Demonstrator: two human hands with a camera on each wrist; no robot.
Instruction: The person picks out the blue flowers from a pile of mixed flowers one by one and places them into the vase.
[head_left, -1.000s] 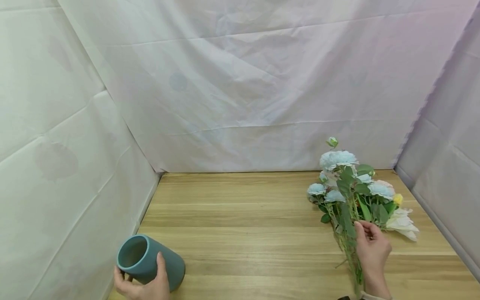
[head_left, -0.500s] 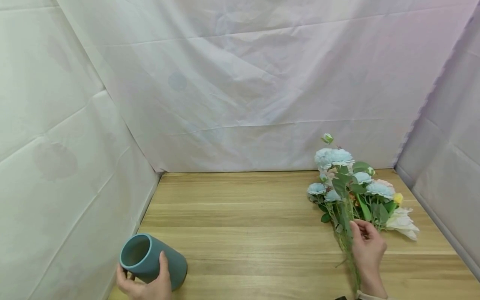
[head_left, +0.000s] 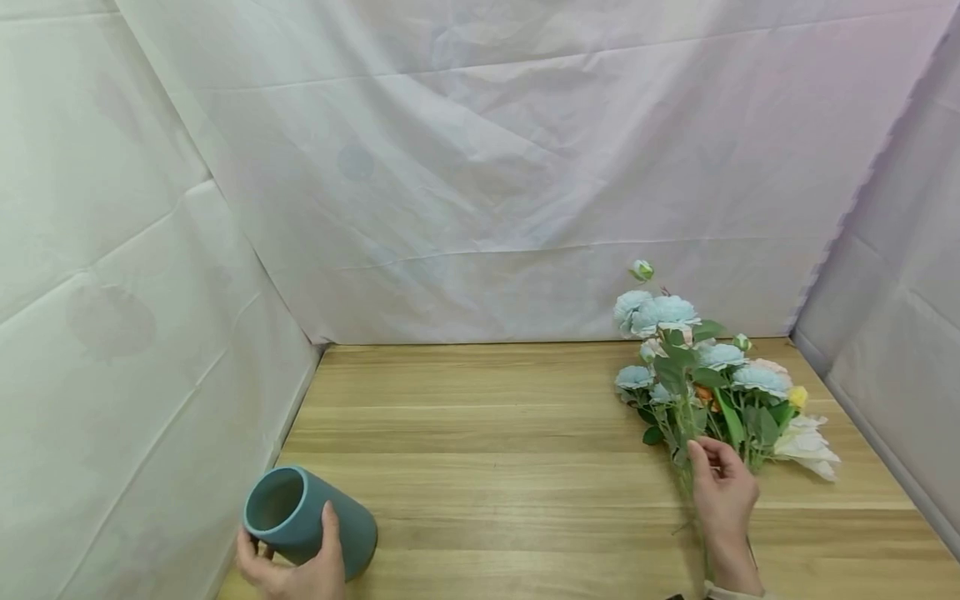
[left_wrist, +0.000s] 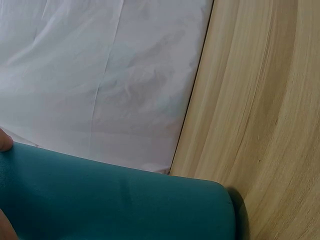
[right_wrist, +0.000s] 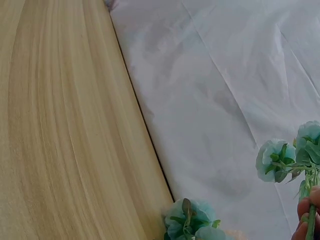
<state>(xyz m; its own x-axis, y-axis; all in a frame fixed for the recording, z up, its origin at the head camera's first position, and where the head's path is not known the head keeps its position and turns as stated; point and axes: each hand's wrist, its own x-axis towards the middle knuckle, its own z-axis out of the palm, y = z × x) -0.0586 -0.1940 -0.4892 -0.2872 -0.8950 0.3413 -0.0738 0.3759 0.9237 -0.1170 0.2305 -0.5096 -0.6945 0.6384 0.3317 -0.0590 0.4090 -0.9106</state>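
At the lower left of the head view, my left hand [head_left: 296, 571] grips a teal cylindrical vase [head_left: 330, 525], thumb on its side and fingers under the rim. The vase tilts with its mouth toward me; in the left wrist view its smooth wall [left_wrist: 120, 200] meets the wooden surface at the base end. On the right, my right hand [head_left: 723, 500] pinches the green stem of a light-blue artificial flower spray [head_left: 663, 315] with a bud on top. In the right wrist view fingers [right_wrist: 303, 206] close round that stem [right_wrist: 311, 222].
Behind the held spray, a pile of artificial flowers lies on the table [head_left: 480, 467]: blue blooms [head_left: 761, 380], a yellow one [head_left: 798, 397] and a white lily-like flower [head_left: 807, 447]. White cloth [head_left: 480, 167] hangs behind the table and along both sides.
My right hand has shifted left with the blue flower spray, whose blooms rose and moved left off the pile. My left hand and the vase have edged slightly right.
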